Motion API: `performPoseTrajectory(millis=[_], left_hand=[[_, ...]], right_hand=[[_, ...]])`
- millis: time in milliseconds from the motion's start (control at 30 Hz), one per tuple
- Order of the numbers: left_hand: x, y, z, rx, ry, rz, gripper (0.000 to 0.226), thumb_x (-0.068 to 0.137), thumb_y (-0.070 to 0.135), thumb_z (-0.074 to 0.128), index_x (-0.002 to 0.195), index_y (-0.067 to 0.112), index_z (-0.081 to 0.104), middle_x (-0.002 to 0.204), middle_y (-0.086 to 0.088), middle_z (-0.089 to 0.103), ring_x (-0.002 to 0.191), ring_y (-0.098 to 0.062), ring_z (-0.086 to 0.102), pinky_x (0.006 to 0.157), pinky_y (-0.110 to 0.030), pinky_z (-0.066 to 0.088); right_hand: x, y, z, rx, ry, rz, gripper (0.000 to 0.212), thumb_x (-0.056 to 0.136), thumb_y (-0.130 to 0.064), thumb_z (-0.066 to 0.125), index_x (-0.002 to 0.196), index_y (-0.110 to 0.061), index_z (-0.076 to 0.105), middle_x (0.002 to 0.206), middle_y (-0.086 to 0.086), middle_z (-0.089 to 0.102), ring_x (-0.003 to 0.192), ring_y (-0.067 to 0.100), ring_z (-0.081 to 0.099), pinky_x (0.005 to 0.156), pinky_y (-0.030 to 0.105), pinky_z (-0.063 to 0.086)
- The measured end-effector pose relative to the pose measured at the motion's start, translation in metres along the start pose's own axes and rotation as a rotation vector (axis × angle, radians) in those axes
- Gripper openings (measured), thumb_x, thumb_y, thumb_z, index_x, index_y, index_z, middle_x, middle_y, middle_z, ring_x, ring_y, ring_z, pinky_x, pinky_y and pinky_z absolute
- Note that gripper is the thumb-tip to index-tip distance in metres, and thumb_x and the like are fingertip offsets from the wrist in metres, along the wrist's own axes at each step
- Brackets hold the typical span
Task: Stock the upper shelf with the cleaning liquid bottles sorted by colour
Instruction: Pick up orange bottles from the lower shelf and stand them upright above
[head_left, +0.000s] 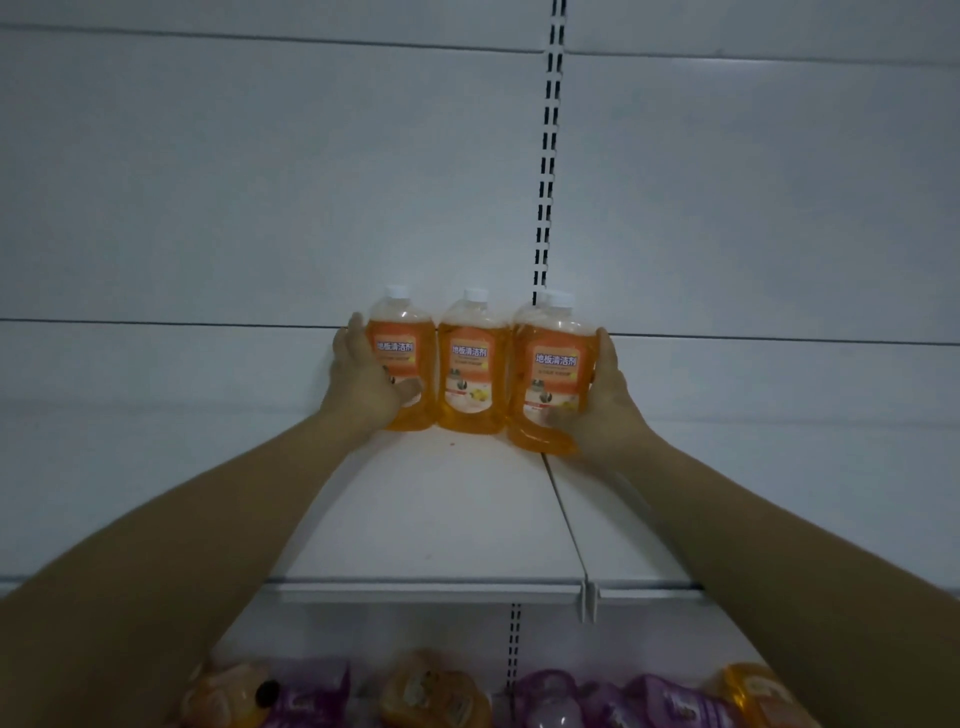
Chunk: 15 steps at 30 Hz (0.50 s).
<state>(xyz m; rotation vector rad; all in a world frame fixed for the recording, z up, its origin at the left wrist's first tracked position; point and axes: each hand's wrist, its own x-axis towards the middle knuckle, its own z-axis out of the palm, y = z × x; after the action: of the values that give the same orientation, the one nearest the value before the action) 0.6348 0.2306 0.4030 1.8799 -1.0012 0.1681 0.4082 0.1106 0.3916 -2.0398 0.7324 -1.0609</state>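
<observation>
Head view: left hand (363, 382) and right hand (597, 400) each grip an outer orange bottle (553, 371) — squeeze the row together gently, bottles upright, on the upper shelf (441, 525).

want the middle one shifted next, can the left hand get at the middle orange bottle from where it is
Probably yes. The left hand grips the left orange bottle, right beside the middle orange bottle. The middle bottle's front is uncovered and the shelf before it is bare, though the hand must release first.

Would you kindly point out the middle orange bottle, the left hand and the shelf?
middle orange bottle (470, 364), head view, on its label.
left hand (363, 382), head view, back of the hand.
shelf (441, 519), head view, bare top surface.
</observation>
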Motion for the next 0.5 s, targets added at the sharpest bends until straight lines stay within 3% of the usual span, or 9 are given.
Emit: performPoseTrajectory(millis=[67,167,333,500], left_hand=[[-0.005,0.012,-0.001,0.385,0.089,0.243,0.105,0.077,0.041,0.073,0.151,0.023,0.001,0.159,-0.007,-0.001,0.146,-0.029,0.002,0.113,-0.051,0.020],[-0.008,0.036,0.011,0.702,0.007,0.467,0.105,0.076,0.063,0.061,0.149,0.033,-0.008,0.158,-0.003,-0.016,0.144,-0.029,-0.016,0.112,-0.062,0.007],[-0.005,0.045,0.041,0.809,-0.025,0.394,0.106,0.076,0.071,0.052,0.145,0.036,-0.021,0.157,-0.002,-0.020,0.143,-0.034,-0.021,0.106,-0.071,0.000],[-0.004,0.050,0.057,0.818,0.006,0.389,0.100,0.082,0.068,0.048,0.144,0.035,-0.023,0.157,-0.007,-0.018,0.144,-0.032,-0.018,0.105,-0.073,-0.004]], right_hand=[[-0.001,-0.001,0.000,0.004,-0.037,-0.025,0.117,0.068,-0.026,0.084,0.149,-0.033,0.001,0.137,-0.002,0.046,0.123,0.021,0.051,0.102,0.045,0.045],[-0.001,-0.003,-0.003,-0.035,-0.094,-0.022,0.113,0.080,-0.018,0.077,0.149,-0.030,-0.013,0.125,-0.010,0.046,0.114,0.013,0.050,0.095,0.034,0.043],[0.000,-0.001,0.000,-0.098,-0.024,0.005,0.115,0.081,-0.028,0.076,0.147,-0.039,-0.018,0.133,-0.008,0.047,0.118,0.019,0.053,0.102,0.046,0.045],[0.001,0.003,0.002,-0.078,-0.033,-0.005,0.111,0.085,-0.021,0.072,0.148,-0.038,-0.019,0.124,-0.013,0.043,0.113,0.014,0.050,0.100,0.040,0.045]])
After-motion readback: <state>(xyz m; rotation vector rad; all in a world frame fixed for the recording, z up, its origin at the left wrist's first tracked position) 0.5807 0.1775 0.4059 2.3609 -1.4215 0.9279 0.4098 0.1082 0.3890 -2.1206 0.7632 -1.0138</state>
